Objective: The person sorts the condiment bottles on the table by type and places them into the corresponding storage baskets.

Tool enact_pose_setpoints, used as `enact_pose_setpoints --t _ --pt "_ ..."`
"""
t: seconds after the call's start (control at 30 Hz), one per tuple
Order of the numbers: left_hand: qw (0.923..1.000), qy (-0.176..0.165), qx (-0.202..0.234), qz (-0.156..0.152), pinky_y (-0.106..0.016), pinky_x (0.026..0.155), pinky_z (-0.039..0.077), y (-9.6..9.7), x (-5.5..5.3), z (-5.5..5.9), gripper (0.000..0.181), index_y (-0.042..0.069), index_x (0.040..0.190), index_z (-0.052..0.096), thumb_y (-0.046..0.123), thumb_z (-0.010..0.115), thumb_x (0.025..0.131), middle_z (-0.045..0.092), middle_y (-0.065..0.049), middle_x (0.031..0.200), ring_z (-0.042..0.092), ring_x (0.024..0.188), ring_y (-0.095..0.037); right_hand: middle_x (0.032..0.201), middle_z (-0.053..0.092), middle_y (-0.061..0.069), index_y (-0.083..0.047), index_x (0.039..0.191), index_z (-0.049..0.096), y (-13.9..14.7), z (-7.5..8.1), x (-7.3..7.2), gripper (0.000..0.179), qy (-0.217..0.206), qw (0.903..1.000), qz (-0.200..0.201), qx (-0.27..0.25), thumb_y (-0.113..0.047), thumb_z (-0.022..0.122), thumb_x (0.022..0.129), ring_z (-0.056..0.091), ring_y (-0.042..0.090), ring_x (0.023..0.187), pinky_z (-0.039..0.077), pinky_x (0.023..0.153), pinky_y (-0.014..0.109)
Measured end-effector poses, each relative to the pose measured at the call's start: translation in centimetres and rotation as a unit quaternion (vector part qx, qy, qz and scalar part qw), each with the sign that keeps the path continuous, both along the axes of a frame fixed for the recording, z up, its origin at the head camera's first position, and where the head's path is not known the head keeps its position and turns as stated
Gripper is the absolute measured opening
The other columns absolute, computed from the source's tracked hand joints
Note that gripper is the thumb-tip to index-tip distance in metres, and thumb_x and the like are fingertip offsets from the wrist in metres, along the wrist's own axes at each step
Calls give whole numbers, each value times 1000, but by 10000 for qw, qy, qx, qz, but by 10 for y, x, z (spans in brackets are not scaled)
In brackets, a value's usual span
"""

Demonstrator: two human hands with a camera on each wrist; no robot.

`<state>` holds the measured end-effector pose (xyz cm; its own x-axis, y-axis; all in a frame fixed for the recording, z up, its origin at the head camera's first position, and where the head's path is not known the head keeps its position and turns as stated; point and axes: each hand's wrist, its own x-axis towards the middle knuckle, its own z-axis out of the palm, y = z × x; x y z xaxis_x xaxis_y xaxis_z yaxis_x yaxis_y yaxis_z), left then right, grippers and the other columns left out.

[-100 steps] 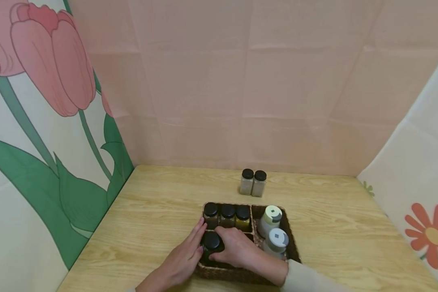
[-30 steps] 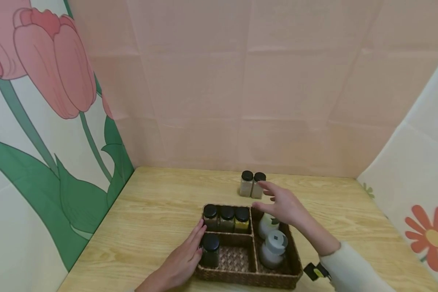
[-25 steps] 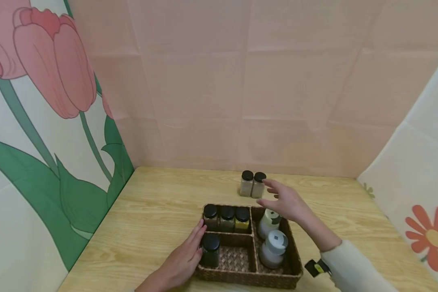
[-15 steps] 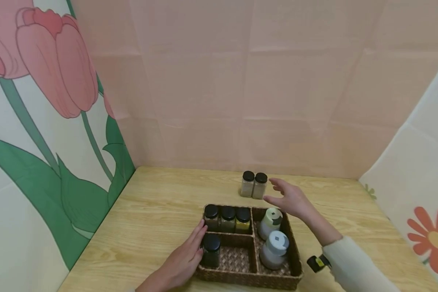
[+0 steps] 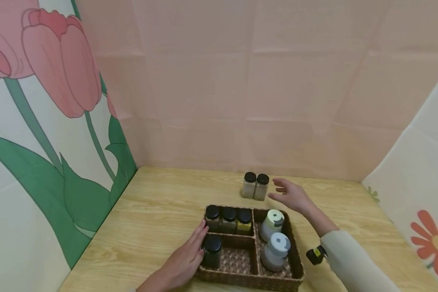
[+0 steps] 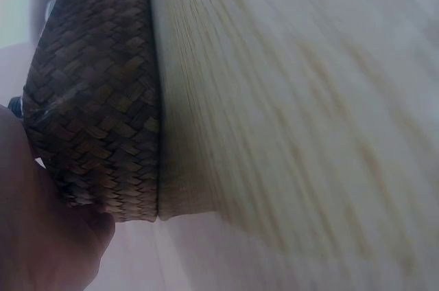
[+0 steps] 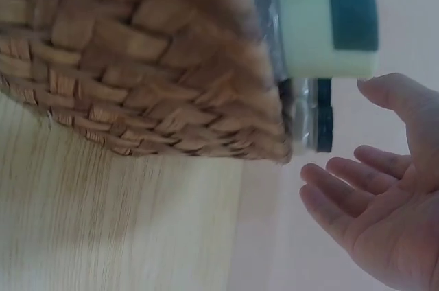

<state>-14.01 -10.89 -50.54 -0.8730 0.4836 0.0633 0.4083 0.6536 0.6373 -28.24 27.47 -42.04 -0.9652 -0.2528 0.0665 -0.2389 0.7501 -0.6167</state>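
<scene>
My left hand (image 5: 184,259) rests along the left side of a brown woven divided basket (image 5: 248,280), fingers straight against its wall. In the left wrist view that hand (image 6: 48,229) touches the weave at the basket's corner. My right hand (image 5: 292,196) hovers beyond the basket's back right corner, holding nothing. Just left of its fingertips, two black-capped spice jars (image 5: 261,187) stand side by side behind the basket. The right wrist view shows the right hand (image 7: 391,202) with thumb and fingers spread apart.
Three black-capped jars (image 5: 228,219) fill the basket's back left compartment. One dark jar (image 5: 212,251) stands in the front left one. Two white-capped bottles (image 5: 275,251) occupy the right compartment. A pink cloth wall (image 5: 241,101) rises behind the wooden table (image 5: 149,211).
The right hand has left the dark jar in the front compartment and gone back beyond the basket, then shifted right, away from the two jars. The left hand stays against the basket.
</scene>
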Motion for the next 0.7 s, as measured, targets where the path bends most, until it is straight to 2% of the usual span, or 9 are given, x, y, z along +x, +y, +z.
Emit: enact_pose_setpoints --t 0.17,0.43,0.7 --pt "10000 58 13 -18 -51 110 42 0 0 -1 58 20 164 14 33 31 111 0 7 171 29 151 -25 151 45 28 4 150 41 5 -10 -16 74 -124 9999 68 -39 -41 66 98 54 48 129 51 97 57" --pt "10000 99 5 0 -51 112 40 1 0 -2 58 18 164 15 31 32 111 0 6 171 28 151 -25 147 47 32 7 149 41 10 -21 -31 74 -84 9996 266 84 -38 67 97 55 50 125 51 95 58" --pt "9999 83 -34 45 -50 110 41 1 0 -1 58 18 164 17 31 33 110 1 8 171 30 150 -25 145 48 34 9 148 40 9 -31 -49 68 -244 9993 298 27 -28 68 98 56 50 125 52 97 56"
